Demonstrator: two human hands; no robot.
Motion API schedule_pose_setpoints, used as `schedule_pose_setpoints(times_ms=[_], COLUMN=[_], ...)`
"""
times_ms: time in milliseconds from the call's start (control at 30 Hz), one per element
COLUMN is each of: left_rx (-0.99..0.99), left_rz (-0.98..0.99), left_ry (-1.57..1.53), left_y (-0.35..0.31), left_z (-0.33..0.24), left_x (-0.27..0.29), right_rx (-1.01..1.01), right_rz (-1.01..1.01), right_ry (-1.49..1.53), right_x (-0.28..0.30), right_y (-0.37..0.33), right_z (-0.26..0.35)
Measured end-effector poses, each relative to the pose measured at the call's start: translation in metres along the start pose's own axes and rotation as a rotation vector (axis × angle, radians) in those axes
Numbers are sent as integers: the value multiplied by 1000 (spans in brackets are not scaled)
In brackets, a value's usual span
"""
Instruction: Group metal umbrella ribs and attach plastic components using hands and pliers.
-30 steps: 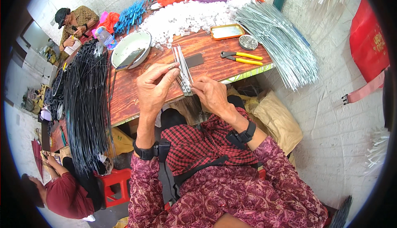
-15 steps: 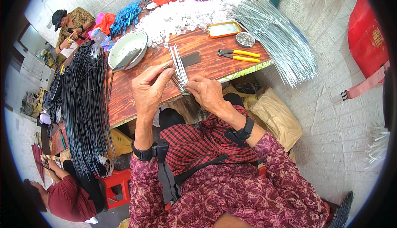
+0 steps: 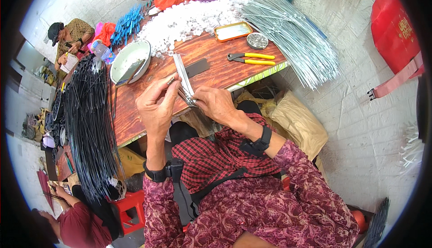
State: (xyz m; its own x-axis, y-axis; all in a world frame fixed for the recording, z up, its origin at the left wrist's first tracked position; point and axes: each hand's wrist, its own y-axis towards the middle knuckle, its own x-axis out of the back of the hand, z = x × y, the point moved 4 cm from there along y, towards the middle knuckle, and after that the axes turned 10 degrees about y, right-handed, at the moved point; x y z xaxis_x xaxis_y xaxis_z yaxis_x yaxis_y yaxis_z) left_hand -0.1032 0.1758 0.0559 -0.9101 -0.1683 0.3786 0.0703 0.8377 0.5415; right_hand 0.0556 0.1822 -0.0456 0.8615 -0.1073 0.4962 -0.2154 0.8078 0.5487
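My left hand (image 3: 155,101) is closed in a pinch, thumb against fingers, with a short row of small dark-and-light pieces (image 3: 171,80) showing at the tips. What these pieces are is too small to tell. My right hand (image 3: 215,105) is closed too, its fingertips on the lower end of a bundle of thin white rods (image 3: 182,70). The rods slant up and away over the table, their middle passing just right of my left fingertips. Beneath the rods lies a flat dark bar (image 3: 197,67) on the wooden table (image 3: 148,97).
Yellow-handled pincers (image 3: 257,59), a round tin (image 3: 257,41) of small metal bits and an orange-rimmed tray (image 3: 233,31) lie right. Silvery wires (image 3: 297,41) overhang the right edge, black wires (image 3: 90,113) the left. A basin (image 3: 130,61) stands near clear plastic pieces (image 3: 189,18). Other people sit left and behind.
The view has shifted a little, so the table and both hands appear farther left. Both hands keep their pinches, and the rods stay between them.
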Motion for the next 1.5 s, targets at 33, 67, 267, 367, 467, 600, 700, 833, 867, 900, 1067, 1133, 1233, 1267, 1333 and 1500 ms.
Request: schedule_pose_setpoints(times_ms=[33, 67, 267, 367, 467, 600, 700, 833, 867, 900, 1067, 1133, 1233, 1267, 1333, 1500], left_rx=[-17, -16, -42, -21, -6, 32, 38, 32, 5, 6, 66, 42, 1, -12, -24, -31], left_rz=[5, 8, -51, 0, 11, 62, 62, 24, 3, 5, 29, 48, 79, 85, 115, 73], left_ry=[67, 69, 102, 116, 15, -34, -91, -68, -43, -40, -100, -63, -14, 3, 30, -14], left_y=[1, 0, -5, -2, 1, 3, 3, 0, -1, -2, 0, 1, 3, 3, 4, 2], left_z=[-2, -1, -2, -6, -2, -4, -2, 1, 0, 0, -3, -2, -6, -8, -9, -2], left_x=[2, 3, 4, 2, 5, 4, 3, 4, 4, 4, 1, 0, -3, -5, -6, -4], right_rx=[-3, -6, -10, -14, -1, 31, 81, 90, 89, 95, 33, 18, 27, 22, 24, -9], right_rz=[29, 59, 123, 150, 192, 187, 119, 103, 84, 67, 96, 118, 167, 157, 136, 154], right_ry=[7, 13, 38, 36, 17, 23, 53, 46, 46, 48, 161, 175, 197, 187, 258, 312], right_x=[2, 3, 7, 12, 13, 17, 14, 15, 15, 15, 14, 15, 12, 10, 12, 7], right_y=[0, 0, 3, 5, 6, 12, 15, 18, 19, 21, 21, 24, 20, 19, 17, 19], right_z=[0, 0, 4, 5, 17, 22, 19, 15, 14, 13, 9, 8, 2, -1, -6, -10])
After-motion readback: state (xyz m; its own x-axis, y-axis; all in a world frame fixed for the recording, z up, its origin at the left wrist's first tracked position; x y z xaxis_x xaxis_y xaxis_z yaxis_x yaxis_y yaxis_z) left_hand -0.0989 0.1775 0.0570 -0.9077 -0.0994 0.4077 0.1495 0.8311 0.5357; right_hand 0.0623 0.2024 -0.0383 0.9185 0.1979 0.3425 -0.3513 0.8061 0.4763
